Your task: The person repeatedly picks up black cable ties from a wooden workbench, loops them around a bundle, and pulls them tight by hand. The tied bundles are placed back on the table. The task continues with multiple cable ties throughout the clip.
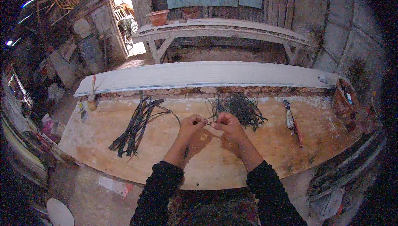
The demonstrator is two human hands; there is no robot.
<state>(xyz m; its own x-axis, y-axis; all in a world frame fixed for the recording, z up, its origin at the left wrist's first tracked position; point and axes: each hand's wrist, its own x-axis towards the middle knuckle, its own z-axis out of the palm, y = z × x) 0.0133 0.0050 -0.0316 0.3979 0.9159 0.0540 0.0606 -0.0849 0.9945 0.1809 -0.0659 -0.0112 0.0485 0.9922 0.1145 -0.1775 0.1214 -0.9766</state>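
Over the middle of the wooden tabletop, my left hand [191, 127] and my right hand [229, 126] are close together, fingertips pinched. Between them they grip a thin black strip [209, 122]; a small loop of it rises above the fingers. What the strip is made of cannot be told. Left of my hands lies a loose bundle of long, flat black strips [134, 128], one of which curves toward my left wrist. Just beyond my right hand sits a tangled heap of short, knotted-looking black strips [244, 109].
A brush-like tool with a red handle [294, 126] lies to the right. A brown bag [345, 97] stands at the far right corner. Along the back edge runs a long white raised board [207, 74]. Behind is a bench [232, 29] with a terracotta-coloured pot [157, 18].
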